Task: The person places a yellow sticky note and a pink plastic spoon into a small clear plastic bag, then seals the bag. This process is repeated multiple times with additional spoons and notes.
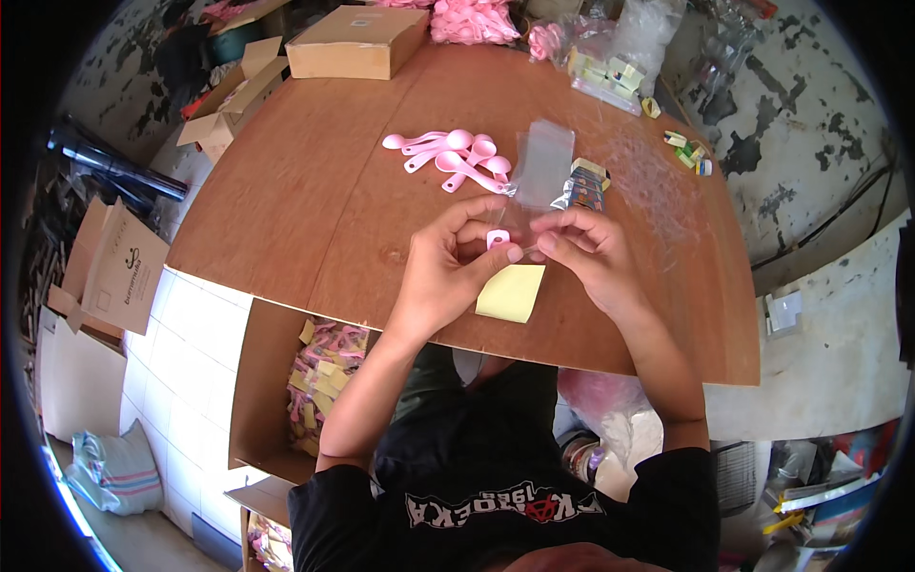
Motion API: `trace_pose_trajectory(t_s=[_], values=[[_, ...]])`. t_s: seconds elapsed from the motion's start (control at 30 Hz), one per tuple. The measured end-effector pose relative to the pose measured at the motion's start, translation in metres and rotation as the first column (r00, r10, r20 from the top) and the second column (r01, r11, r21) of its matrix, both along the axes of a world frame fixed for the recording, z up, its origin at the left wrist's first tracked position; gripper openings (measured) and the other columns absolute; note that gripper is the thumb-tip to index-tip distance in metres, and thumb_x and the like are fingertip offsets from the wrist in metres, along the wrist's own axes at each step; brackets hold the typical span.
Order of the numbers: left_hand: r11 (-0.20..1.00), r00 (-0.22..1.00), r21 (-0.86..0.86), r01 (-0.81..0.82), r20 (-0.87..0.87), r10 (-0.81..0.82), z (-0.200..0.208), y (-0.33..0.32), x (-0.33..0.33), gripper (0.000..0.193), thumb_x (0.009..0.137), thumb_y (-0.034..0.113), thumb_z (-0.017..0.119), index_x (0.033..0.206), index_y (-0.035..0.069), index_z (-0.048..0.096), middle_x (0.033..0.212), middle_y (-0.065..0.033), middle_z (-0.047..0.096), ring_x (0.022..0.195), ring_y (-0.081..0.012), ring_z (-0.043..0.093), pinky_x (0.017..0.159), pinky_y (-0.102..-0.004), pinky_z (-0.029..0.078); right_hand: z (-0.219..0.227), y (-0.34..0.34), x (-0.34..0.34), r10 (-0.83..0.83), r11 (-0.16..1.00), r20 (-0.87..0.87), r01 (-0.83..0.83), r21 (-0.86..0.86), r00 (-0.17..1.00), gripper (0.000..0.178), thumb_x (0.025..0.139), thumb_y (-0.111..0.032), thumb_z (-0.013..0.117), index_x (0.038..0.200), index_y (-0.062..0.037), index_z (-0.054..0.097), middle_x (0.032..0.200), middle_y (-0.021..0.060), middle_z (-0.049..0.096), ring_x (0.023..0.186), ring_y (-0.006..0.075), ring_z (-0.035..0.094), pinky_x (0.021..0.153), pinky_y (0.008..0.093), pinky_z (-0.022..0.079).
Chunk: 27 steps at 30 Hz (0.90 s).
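Over the near part of the table, my left hand (pixel 448 257) is closed round a pink spoon (pixel 498 237), whose holed handle end shows between thumb and fingers. Clear plastic film, apparently a small bag (pixel 516 221), stretches between both hands; whether the spoon is inside it I cannot tell. The thumb and fingertips of my right hand (pixel 589 253) pinch its edge. Below the hands lies a pale yellow paper stack (pixel 512 294). Beyond them are a stack of clear bags (pixel 547 162), several loose pink spoons (pixel 453 155) and a small pile of printed blue packets (pixel 585 185).
A brown table (pixel 315 191) spans the view. At its far side stand a closed carton (pixel 357 43) and a heap of pink spoons (pixel 474 21). Loose clear threads (pixel 658 191) lie at right. Below the front edge, an open carton (pixel 262 381) holds bagged pink pieces.
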<state>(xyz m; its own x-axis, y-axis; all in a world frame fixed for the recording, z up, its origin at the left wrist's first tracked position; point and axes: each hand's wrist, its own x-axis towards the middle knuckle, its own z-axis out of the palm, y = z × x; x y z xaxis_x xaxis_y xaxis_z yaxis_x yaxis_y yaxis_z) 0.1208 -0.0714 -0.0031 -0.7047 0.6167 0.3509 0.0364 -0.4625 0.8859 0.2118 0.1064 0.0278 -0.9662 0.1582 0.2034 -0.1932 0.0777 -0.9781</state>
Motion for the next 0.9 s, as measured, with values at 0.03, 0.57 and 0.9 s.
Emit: trace_pose_trajectory(t_s=[0.03,0.57,0.9], values=[[0.999,0.999,0.023,0.023,0.025,-0.023,-0.004,0.001,-0.001,0.042,0.089,-0.002,0.068,0.128,-0.006,0.052,0.097,-0.0089,0.071,0.091,-0.0105,0.066,0.08,-0.0241,0.054,-0.003,0.0,-0.001,-0.031,0.999,-0.002,0.031,-0.012,1.0,0.021,0.091,-0.007,0.067,0.109,0.0038,0.065,0.098,0.0093,0.067,0.085,0.0154,0.067,0.078,0.0283,0.055],[0.991,0.984,-0.013,0.135,0.12,-0.132,-0.018,-0.003,-0.011,0.02,0.095,0.003,0.06,0.113,-0.003,0.066,0.105,-0.0128,0.071,0.095,-0.0154,0.067,0.08,-0.0295,0.059,-0.018,0.02,0.012,-0.021,1.0,-0.022,0.021,0.019,1.0,0.015,0.091,0.001,0.064,0.105,0.0042,0.07,0.094,0.0087,0.07,0.088,0.0146,0.068,0.079,0.0256,0.056],[0.99,0.99,-0.013,0.14,-0.014,-0.14,-0.025,-0.002,-0.016,0.017,0.093,-0.006,0.057,0.106,-0.004,0.069,0.104,-0.0124,0.071,0.094,-0.0152,0.066,0.083,-0.0284,0.054,-0.025,0.032,0.009,0.155,0.971,-0.196,-0.114,0.208,0.968,0.026,0.087,0.015,0.055,0.101,0.002,0.072,0.102,0.0104,0.067,0.089,0.0135,0.064,0.074,0.0227,0.05]])
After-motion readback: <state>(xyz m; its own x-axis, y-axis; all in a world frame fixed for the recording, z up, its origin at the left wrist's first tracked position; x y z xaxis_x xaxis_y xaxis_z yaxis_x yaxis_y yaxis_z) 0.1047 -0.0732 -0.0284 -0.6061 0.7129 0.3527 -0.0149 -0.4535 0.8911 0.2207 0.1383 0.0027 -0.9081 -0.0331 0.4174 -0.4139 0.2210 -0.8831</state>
